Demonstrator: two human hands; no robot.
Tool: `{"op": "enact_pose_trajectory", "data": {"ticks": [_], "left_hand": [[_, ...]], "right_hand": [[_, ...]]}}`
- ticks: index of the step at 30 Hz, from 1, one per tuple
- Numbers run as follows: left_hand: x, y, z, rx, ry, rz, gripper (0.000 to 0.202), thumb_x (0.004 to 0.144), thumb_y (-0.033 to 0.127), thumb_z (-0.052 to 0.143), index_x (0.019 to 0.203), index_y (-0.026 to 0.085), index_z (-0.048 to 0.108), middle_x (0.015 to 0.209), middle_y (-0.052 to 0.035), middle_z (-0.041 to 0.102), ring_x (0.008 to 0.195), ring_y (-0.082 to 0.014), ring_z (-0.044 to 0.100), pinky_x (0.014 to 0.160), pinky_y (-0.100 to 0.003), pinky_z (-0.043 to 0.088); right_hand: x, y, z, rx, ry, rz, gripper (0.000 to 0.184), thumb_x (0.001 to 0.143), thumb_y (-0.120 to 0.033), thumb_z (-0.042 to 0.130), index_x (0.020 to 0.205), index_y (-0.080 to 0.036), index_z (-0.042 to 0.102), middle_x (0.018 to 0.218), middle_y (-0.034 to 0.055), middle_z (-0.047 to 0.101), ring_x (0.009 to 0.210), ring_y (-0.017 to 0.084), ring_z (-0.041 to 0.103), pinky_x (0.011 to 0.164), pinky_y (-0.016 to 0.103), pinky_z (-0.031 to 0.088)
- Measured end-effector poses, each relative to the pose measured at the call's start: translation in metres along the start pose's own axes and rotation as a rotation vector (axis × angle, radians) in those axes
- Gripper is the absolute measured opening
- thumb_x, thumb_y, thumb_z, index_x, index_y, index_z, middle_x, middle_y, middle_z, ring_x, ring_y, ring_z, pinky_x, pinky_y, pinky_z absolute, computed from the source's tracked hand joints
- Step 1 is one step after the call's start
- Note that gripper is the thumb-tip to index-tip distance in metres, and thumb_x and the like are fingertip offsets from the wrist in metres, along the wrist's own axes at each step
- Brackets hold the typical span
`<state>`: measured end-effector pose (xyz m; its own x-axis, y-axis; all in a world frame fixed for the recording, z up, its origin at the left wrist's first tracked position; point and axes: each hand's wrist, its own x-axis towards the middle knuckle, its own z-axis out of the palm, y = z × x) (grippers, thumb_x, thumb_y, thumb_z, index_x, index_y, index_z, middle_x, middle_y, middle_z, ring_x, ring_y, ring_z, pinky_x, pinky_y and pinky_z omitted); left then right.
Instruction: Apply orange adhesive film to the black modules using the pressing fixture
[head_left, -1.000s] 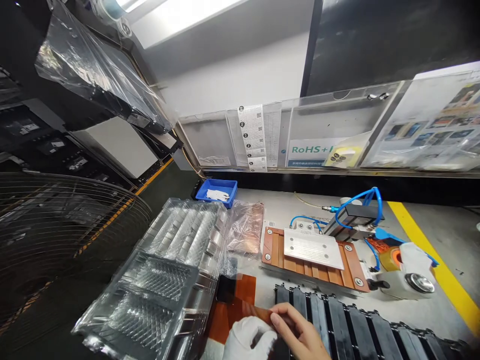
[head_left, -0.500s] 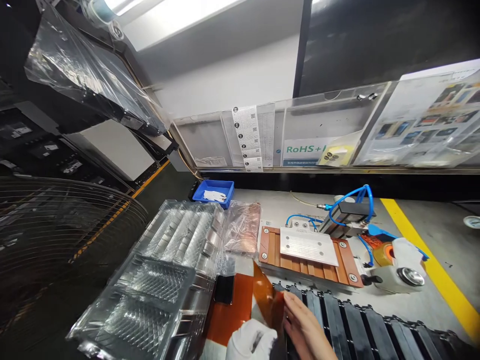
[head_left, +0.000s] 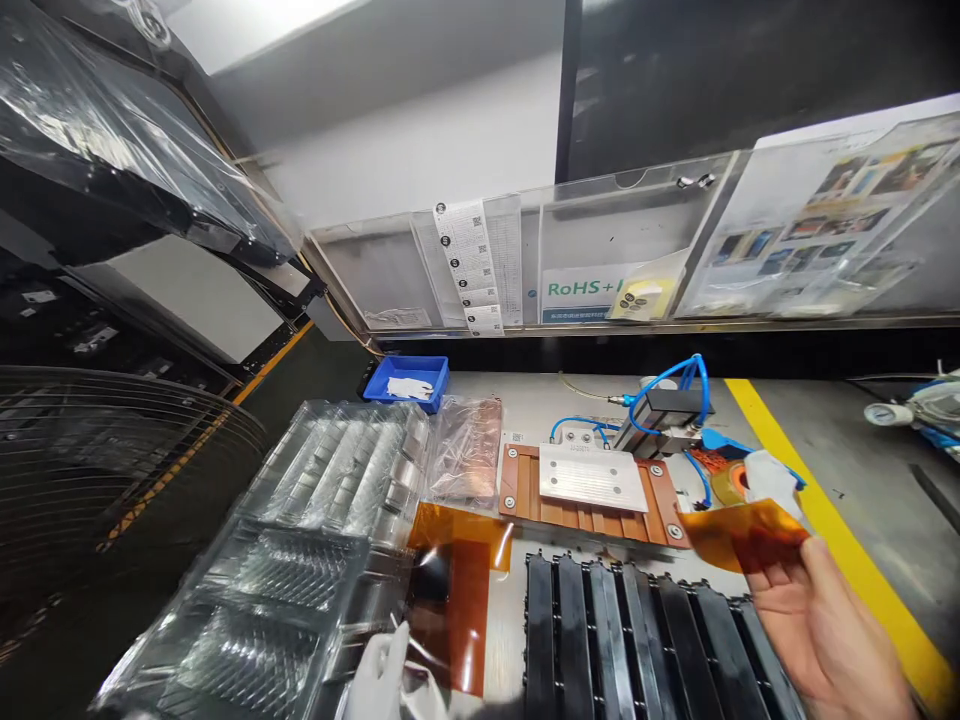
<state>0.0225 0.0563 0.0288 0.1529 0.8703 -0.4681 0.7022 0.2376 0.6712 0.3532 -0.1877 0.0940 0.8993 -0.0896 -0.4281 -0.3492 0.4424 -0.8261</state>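
My right hand (head_left: 825, 640), bare, holds a peeled strip of amber film (head_left: 742, 535) up at the right, above the row of black parts (head_left: 630, 630). My left hand (head_left: 386, 675), in a white glove, rests at the bottom edge on an amber film sheet (head_left: 457, 590) that lies on the bench beside the clear plastic trays (head_left: 300, 560). A small black part (head_left: 427, 580) lies under that sheet's left side.
A copper-coloured fixture with a metal plate (head_left: 592, 480) and blue air hoses (head_left: 667, 385) stands behind the black parts. A blue bin (head_left: 409, 375) sits at the back, a wire fan guard (head_left: 97, 450) at left. A yellow line (head_left: 825, 510) runs along the right.
My right hand has pulled a strip of amber film off and carried it up to the right. The left hand slid left and down. The camera turned slightly right.
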Motion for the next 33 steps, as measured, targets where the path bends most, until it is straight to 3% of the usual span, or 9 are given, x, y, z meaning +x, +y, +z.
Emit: {"op": "enact_pose_trajectory", "data": {"ticks": [3, 6, 9, 13, 17, 21, 25, 29, 33], "left_hand": [[0.024, -0.032, 0.016, 0.173, -0.206, 0.016, 0.049, 0.081, 0.053, 0.045, 0.110, 0.014, 0.056, 0.089, -0.0066, 0.064, 0.083, -0.0219, 0.061, 0.082, -0.034, 0.048], [0.027, -0.032, 0.031, 0.427, -0.150, 0.155, 0.066, 0.081, 0.034, 0.043, 0.142, 0.012, 0.033, 0.142, -0.0157, 0.044, 0.125, -0.0294, 0.049, 0.107, -0.046, 0.039], [0.005, 0.011, 0.039, 0.484, -0.097, 0.434, 0.053, 0.084, 0.041, 0.041, 0.133, 0.023, 0.052, 0.142, -0.0074, 0.048, 0.130, -0.0287, 0.044, 0.114, -0.049, 0.032], [-0.039, 0.101, 0.052, 0.071, -0.627, 0.331, 0.032, 0.081, 0.050, 0.055, 0.103, 0.032, 0.070, 0.113, 0.0008, 0.068, 0.109, -0.0193, 0.059, 0.102, -0.030, 0.044], [-0.061, 0.159, 0.074, 0.108, -0.832, 0.466, 0.019, 0.078, 0.039, 0.063, 0.091, 0.030, 0.074, 0.091, 0.0031, 0.071, 0.087, -0.0146, 0.063, 0.082, -0.022, 0.046], [-0.061, 0.172, 0.091, 0.251, -0.842, 0.598, 0.015, 0.076, 0.031, 0.062, 0.067, 0.021, 0.068, 0.063, 0.0047, 0.061, 0.063, -0.0101, 0.051, 0.061, -0.022, 0.035], [-0.049, 0.175, 0.098, 0.333, -0.759, 0.585, 0.017, 0.076, 0.031, 0.059, 0.066, 0.020, 0.066, 0.061, 0.0043, 0.058, 0.059, -0.0096, 0.047, 0.059, -0.023, 0.032], [-0.025, 0.184, 0.097, 0.149, -0.646, 0.436, 0.026, 0.080, 0.042, 0.056, 0.073, 0.018, 0.064, 0.067, 0.0031, 0.057, 0.061, -0.0103, 0.044, 0.060, -0.023, 0.035], [-0.002, 0.192, 0.105, 0.022, -0.694, 0.366, 0.033, 0.081, 0.049, 0.057, 0.074, 0.017, 0.059, 0.066, 0.0031, 0.055, 0.059, -0.0100, 0.045, 0.058, -0.023, 0.035]], "right_hand": [[-0.002, -0.010, 0.000, -0.200, -0.100, -0.046, 0.041, 0.063, -0.052, 0.080, 0.090, -0.024, 0.067, 0.107, 0.0071, 0.067, 0.105, 0.023, 0.060, 0.109, 0.039, 0.037], [-0.007, -0.010, -0.001, -0.613, -0.233, -0.046, 0.061, 0.051, -0.068, 0.077, 0.091, -0.022, 0.069, 0.093, 0.0075, 0.069, 0.093, 0.027, 0.063, 0.097, 0.042, 0.047], [-0.019, -0.006, 0.003, -0.929, -0.557, -0.037, 0.056, 0.060, -0.071, 0.068, 0.082, -0.020, 0.070, 0.080, 0.0069, 0.069, 0.079, 0.026, 0.064, 0.076, 0.036, 0.054], [-0.038, 0.006, 0.015, -1.144, -1.002, -0.064, 0.041, 0.084, -0.061, 0.051, 0.082, -0.024, 0.067, 0.074, 0.0011, 0.066, 0.072, 0.020, 0.060, 0.067, 0.029, 0.047], [-0.050, 0.017, 0.026, -1.203, -1.147, -0.048, 0.036, 0.090, -0.055, 0.046, 0.085, -0.024, 0.065, 0.075, -0.0011, 0.065, 0.071, 0.018, 0.059, 0.067, 0.028, 0.043], [-0.051, 0.015, 0.029, -1.183, -1.168, -0.039, 0.032, 0.091, -0.053, 0.048, 0.087, -0.025, 0.064, 0.078, -0.0016, 0.066, 0.075, 0.019, 0.060, 0.069, 0.028, 0.043], [-0.031, 0.009, 0.013, -1.113, -1.126, 0.146, 0.041, 0.090, -0.061, 0.044, 0.089, -0.024, 0.062, 0.080, -0.0003, 0.067, 0.073, 0.019, 0.063, 0.070, 0.030, 0.046], [0.002, 0.009, -0.014, -0.882, -0.840, 0.283, 0.054, 0.078, -0.074, 0.051, 0.079, -0.021, 0.059, 0.070, 0.0010, 0.064, 0.064, 0.020, 0.062, 0.061, 0.030, 0.046], [0.020, 0.014, -0.020, -0.694, -0.648, 0.320, 0.051, 0.072, -0.070, 0.064, 0.073, -0.020, 0.057, 0.061, -0.0022, 0.059, 0.058, 0.015, 0.057, 0.058, 0.025, 0.042]]}}
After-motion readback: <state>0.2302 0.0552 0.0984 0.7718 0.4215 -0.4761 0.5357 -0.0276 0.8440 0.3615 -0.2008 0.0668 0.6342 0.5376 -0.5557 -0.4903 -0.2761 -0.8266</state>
